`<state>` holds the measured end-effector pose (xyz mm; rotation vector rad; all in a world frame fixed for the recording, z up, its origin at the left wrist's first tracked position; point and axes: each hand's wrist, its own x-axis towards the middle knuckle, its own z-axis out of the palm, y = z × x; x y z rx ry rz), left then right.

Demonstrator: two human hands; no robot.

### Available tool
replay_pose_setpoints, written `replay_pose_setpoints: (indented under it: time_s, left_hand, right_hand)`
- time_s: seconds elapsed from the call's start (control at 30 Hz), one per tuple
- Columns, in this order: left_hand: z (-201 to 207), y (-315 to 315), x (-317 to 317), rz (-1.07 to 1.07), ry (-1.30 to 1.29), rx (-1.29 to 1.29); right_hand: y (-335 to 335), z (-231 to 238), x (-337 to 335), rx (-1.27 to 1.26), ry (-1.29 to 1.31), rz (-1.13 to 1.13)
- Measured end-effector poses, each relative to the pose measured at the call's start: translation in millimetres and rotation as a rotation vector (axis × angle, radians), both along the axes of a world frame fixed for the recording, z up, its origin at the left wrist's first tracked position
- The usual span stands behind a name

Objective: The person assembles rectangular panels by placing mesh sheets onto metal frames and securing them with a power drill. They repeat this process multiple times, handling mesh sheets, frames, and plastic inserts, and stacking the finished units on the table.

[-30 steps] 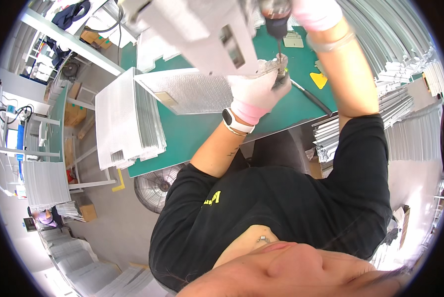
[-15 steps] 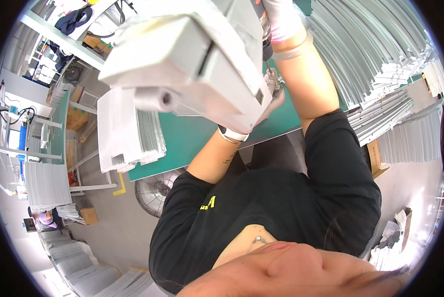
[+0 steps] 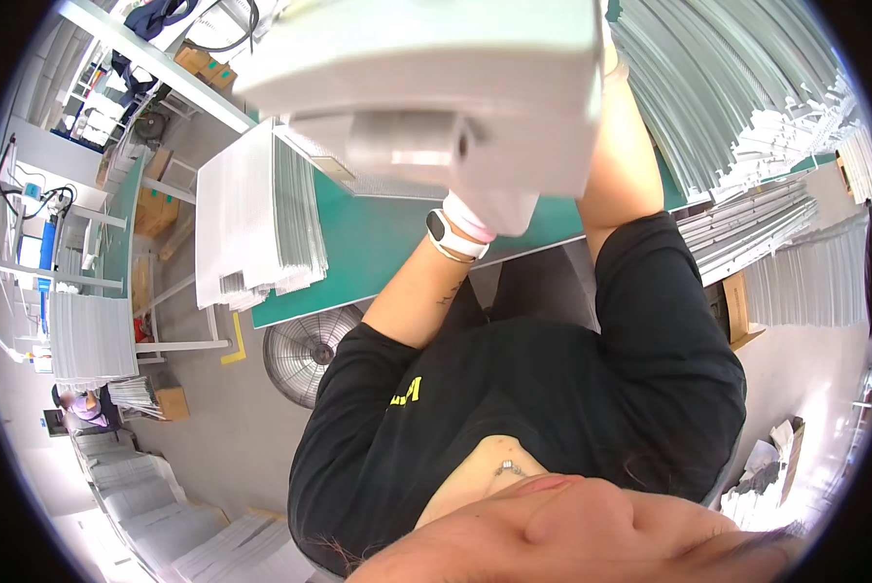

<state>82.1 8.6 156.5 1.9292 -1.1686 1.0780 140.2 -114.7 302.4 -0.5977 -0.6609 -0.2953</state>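
Shirt [image 3: 553,389], black, below the left hand [image 3: 467,216]: yellow lettering, partly lost in folds. Silver panel [image 3: 387,185], beside the left hand on its left: small tan label [image 3: 334,168], its print too small to read; upper part covered. Grey-white housing [image 3: 426,136], box-shaped with a round hollow stub, blurred, cut off by the upper border; covers the left hand's fingers and all of the right hand. Left hand, pale glove with pink cuff, white-banded watch [image 3: 455,236] at the wrist: grip cannot be told. Right hand: hidden, grip likewise cannot be told; its forearm [image 3: 630,155] emerges beyond the housing. Green bench [image 3: 368,262]: front edge passing just below the left hand; green surface showing from the left wrist to the panel stack [image 3: 251,214], farther left. Long pale strips [image 3: 728,97], packed closely, right of the right forearm.
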Motion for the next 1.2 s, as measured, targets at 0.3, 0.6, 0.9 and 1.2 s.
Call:
replay_pose_setpoints:
  time_s: [0.3,0.6,0.9,1.2]
  left_hand:
    - [25.3,24.4,-46.6,0.034,0.031,0.078]
    - [-126.6,198.0,-144.9,-0.231,0.233,0.666]
    - [-52.8,182.1,-39.4,0.608,0.288,0.141]
    - [-14.6,83.9,-116.7,0.158,0.273,0.179]
  right_hand:
    - [-37.0,82.1,-34.0,-0.293,-0.089,-0.163]
    - [-12.1,63.1,-60.8,-0.460,0.048,-0.238]
    - [1.5,56.8,-77.7,-0.356,0.053,-0.206]
    - [13.4,29.7,-102.3,-0.266,0.201,-0.103]
